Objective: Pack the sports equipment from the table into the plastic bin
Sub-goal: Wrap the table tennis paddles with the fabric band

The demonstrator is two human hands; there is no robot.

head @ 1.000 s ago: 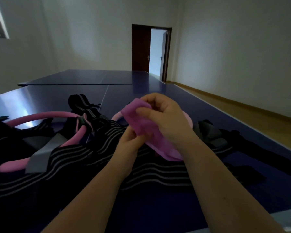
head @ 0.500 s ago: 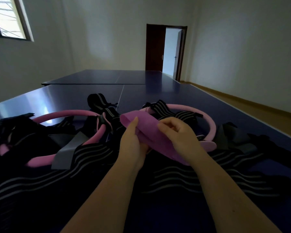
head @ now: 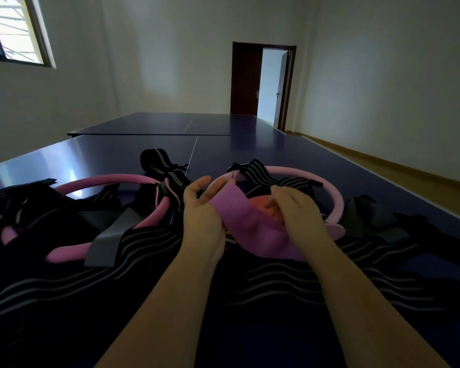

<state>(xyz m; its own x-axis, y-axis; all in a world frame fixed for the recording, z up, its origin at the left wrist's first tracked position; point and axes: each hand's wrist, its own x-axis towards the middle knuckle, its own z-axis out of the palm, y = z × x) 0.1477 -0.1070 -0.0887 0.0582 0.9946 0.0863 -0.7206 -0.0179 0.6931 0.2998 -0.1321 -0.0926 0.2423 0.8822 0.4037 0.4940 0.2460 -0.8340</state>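
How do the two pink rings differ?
The left ring is crossed by a grey band on its near side; the right ring has a striped wrap over its far rim. The right hand hides part of the right ring, not the left ring. Both are pink.

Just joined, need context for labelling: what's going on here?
A person holds a purple stretch band in both hands just above the blue table. The left hand is at one end and the right hand is curled over the middle. Something orange shows by the right fingers. The left pink ring, right pink ring and black striped wraps lie on the table, unpacked. No bin is in view.
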